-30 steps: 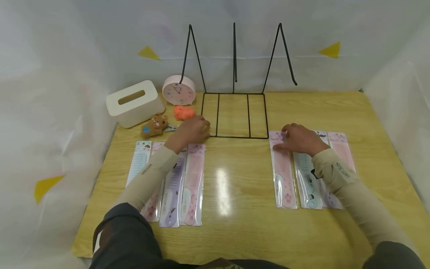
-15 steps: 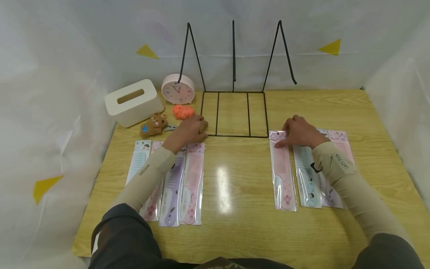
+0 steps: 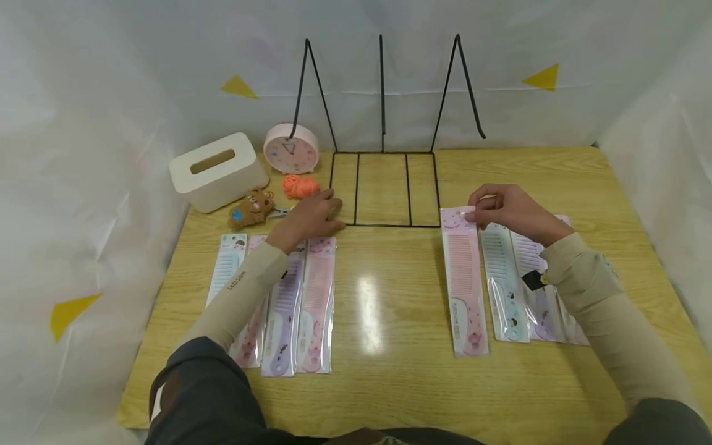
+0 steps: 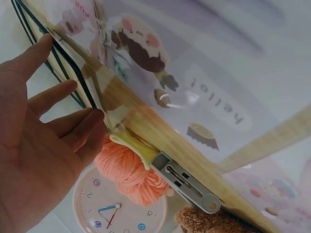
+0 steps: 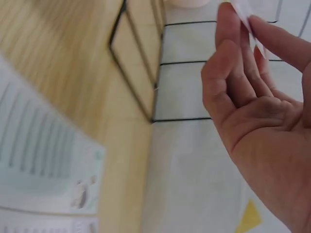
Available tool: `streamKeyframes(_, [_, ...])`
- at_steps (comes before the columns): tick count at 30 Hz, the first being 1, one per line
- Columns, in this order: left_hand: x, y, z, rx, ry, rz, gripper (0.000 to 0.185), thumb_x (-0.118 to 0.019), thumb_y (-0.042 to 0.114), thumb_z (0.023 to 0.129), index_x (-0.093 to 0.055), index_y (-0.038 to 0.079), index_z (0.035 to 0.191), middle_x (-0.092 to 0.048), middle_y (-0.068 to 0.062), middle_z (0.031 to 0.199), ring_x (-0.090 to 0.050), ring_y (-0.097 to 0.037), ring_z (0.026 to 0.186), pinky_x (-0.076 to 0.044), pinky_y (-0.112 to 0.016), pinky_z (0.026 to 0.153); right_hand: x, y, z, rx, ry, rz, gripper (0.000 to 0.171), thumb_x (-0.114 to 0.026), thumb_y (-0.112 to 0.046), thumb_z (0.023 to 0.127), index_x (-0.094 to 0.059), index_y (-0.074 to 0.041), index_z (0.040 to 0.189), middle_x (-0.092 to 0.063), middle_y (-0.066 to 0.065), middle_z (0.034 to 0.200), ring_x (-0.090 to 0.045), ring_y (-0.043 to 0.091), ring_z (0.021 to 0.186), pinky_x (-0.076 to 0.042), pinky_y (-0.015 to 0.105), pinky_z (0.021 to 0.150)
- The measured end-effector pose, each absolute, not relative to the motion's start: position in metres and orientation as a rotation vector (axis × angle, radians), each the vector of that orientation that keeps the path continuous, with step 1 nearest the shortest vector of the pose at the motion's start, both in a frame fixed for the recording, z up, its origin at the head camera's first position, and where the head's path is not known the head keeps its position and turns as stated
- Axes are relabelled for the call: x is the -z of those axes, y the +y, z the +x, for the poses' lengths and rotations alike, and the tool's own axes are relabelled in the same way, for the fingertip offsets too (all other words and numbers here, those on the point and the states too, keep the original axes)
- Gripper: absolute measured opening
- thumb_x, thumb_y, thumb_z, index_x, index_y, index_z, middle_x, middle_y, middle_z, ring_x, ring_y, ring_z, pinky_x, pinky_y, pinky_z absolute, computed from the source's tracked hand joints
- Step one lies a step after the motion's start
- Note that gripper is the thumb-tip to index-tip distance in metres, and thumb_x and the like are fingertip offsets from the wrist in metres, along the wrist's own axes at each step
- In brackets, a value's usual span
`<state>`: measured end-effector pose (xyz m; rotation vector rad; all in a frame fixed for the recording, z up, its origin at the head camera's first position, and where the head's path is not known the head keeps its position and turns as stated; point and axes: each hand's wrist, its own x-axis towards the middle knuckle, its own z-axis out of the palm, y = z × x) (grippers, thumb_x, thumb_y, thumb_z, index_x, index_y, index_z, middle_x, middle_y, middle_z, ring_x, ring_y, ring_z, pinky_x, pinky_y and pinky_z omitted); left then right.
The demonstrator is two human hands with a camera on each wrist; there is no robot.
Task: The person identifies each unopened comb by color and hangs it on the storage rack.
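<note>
My right hand (image 3: 512, 212) pinches the top edge of a pink comb in a clear sleeve (image 3: 464, 284) between thumb and fingers. The pack's top looks raised off the table. In the right wrist view only a thin edge of the pack shows in the fingers. At the front left corner of a black wire rack (image 3: 397, 226), my left hand (image 3: 309, 217) rests with loosely spread fingers; the left wrist view shows the fingertips at the wire. Beneath my left forearm lie several packaged combs, among them a purple comb (image 3: 283, 321) and a pink one (image 3: 316, 303).
Right of the held comb lie a blue comb (image 3: 505, 290) and a purple comb (image 3: 541, 315), partly under my forearm. At the back left stand a white tissue box (image 3: 222, 179), a pink clock (image 3: 292, 149), orange yarn (image 3: 300, 186) and a brown bear (image 3: 250, 210). The rack's prongs rise high.
My right hand has gone from lying over the pink comb pack to pinching its top edge, and that end has come up toward the camera. My left hand stays at the rack.
</note>
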<state>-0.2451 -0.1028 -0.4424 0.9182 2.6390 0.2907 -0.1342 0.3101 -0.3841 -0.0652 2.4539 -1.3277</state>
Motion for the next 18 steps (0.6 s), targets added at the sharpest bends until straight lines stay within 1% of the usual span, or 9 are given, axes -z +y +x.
streamKeyframes(3, [0.443, -0.103, -0.245, -0.292, 2.651, 0.947, 0.066, -0.065, 0.044, 0.096, -0.049, 0.004, 0.145, -0.027, -0.025, 0.159, -0.033, -0.041, 0.143, -0.025, -0.05, 0.119, 0.363, 0.303, -0.123, 1.431, 2.512, -0.093, 0.034, -0.074, -0.03, 0.092, -0.061, -0.007, 0.113, -0.074, 0.005, 0.095, -0.067, 0.023, 0.079, -0.054, 0.03, 0.071])
streamKeyframes(6, [0.444, -0.102, -0.244, -0.296, 2.663, 0.971, 0.067, -0.064, 0.045, 0.096, -0.048, 0.001, 0.144, -0.029, -0.027, 0.157, -0.037, -0.043, 0.14, -0.028, -0.051, 0.118, 0.342, 0.294, -0.114, 1.524, 2.565, -0.144, 0.027, -0.075, -0.02, 0.092, -0.062, -0.006, 0.111, -0.074, 0.002, 0.092, -0.068, 0.02, 0.078, -0.056, 0.027, 0.068])
streamKeyframes(9, [0.446, -0.102, -0.243, -0.301, 2.668, 0.943, 0.071, -0.062, 0.047, 0.097, -0.045, -0.001, 0.146, -0.027, -0.025, 0.159, -0.035, -0.043, 0.141, -0.027, -0.051, 0.118, 0.323, 0.287, -0.106, 1.595, 2.626, -0.222, 0.023, -0.075, -0.009, 0.09, -0.063, -0.005, 0.109, -0.074, -0.002, 0.091, -0.069, 0.016, 0.079, -0.056, 0.023, 0.069])
streamKeyframes(13, [0.447, -0.101, -0.243, -0.307, 2.669, 0.884, 0.075, -0.06, 0.049, 0.097, -0.04, -0.001, 0.149, -0.023, -0.023, 0.161, -0.029, -0.042, 0.145, -0.023, -0.05, 0.12, 0.302, 0.281, -0.099, 1.705, 2.709, -0.338, 0.022, -0.075, 0.004, 0.086, -0.064, 0.001, 0.105, -0.073, 0.0, 0.086, -0.068, 0.012, 0.078, -0.054, 0.019, 0.07])
streamKeyframes(18, [0.447, -0.1, -0.243, -0.319, 2.667, 0.855, 0.074, -0.061, 0.049, 0.097, -0.04, 0.0, 0.149, -0.022, -0.022, 0.162, -0.027, -0.041, 0.146, -0.021, -0.05, 0.121, 0.281, 0.278, -0.098, 1.924, 2.733, -0.424, 0.022, -0.075, 0.01, 0.082, -0.064, 0.005, 0.101, -0.072, 0.004, 0.081, -0.067, 0.013, 0.072, -0.053, 0.017, 0.067])
